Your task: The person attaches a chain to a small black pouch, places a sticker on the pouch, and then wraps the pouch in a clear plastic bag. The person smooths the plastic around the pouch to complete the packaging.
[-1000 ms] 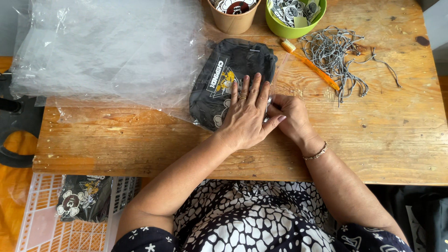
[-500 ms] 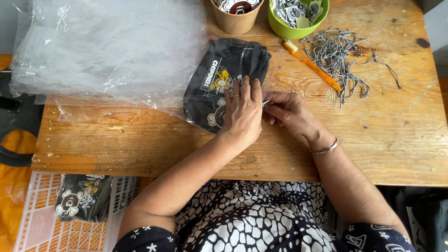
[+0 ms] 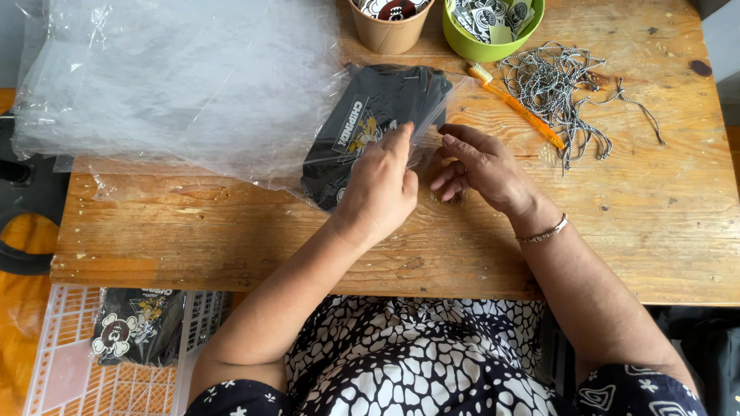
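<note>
Here, black printed pouch (image 3: 370, 123) in clear wrap.

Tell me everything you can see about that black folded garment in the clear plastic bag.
The black folded fabric garment in its clear plastic bag lies tilted on the worn wooden table, partly under a heap of clear plastic bags. It shows a white and yellow printed design. The left hand rests on its near end, and the right hand pinches the bag's open edge.
</note>
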